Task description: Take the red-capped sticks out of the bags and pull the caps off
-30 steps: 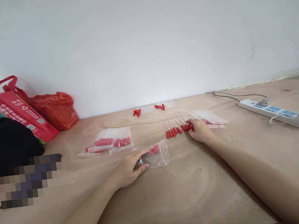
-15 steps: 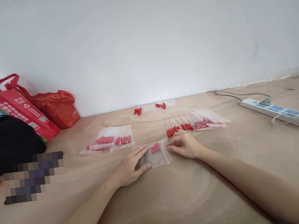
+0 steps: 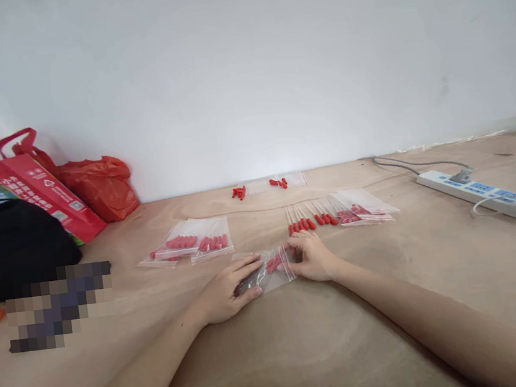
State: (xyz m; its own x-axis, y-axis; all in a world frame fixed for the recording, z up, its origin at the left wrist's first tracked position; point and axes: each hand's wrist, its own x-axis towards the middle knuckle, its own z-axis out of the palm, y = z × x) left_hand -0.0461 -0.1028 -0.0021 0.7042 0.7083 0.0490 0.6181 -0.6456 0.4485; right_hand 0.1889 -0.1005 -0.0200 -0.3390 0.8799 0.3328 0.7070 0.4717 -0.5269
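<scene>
A small clear zip-lock bag (image 3: pixel 277 282) lies on the table between my hands, with red-tipped sticks (image 3: pixel 274 262) inside. My left hand (image 3: pixel 234 286) grips the bag's left part, thumb at the near edge and fingers over the far edge; the plastic buckles up between them. My right hand (image 3: pixel 314 258) pinches the bag at its red-lined zip end, fingertips curled. Just beyond my right hand, several loose wooden sticks with red tips (image 3: pixel 302 225) lie in a row. How many sticks the bag holds is hard to see.
Filled zip bags (image 3: pixel 182 242) lie at left, and more filled bags (image 3: pixel 366 206) at right. Small red pieces (image 3: pixel 239 192) sit by the wall. A power strip (image 3: pixel 476 190) with cables stands far right. Red bags (image 3: pixel 99 187) and a black bag (image 3: pixel 17 246) crowd the left.
My right hand has moved slightly left and closed on the zip end of the bag. The bag's plastic now bulges beside my left hand, and the red tips inside have shifted.
</scene>
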